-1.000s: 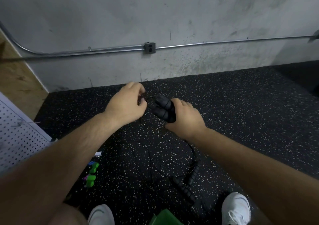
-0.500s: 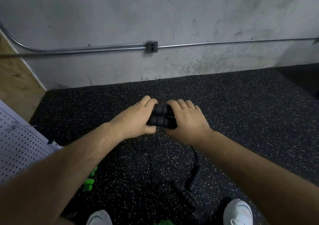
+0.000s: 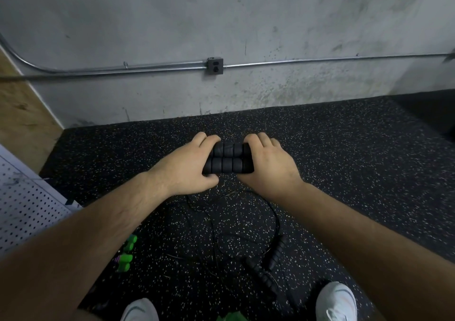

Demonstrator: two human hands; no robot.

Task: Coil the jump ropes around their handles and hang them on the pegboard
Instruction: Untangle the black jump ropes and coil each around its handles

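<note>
I see left hand [image 3: 187, 164] and right hand [image 3: 269, 167], each grip clenched on opposite ends of paired black handles [image 3: 227, 164], held level above floor [image 3: 369, 160]. Thin cord [image 3: 276, 222] trails below, possibly theirs; view poor. Second black rope [image 3: 267, 270] lies near right shoe [image 3: 336, 301]. Pegboard [image 3: 24, 212] at left.

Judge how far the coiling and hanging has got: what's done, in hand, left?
Done: one pair of black handles sits side by side. In hand: left hand and right hand grip its ends; loose cord lies below. Left: winding it, the second black rope, the green handles, hanging on the pegboard.
</note>
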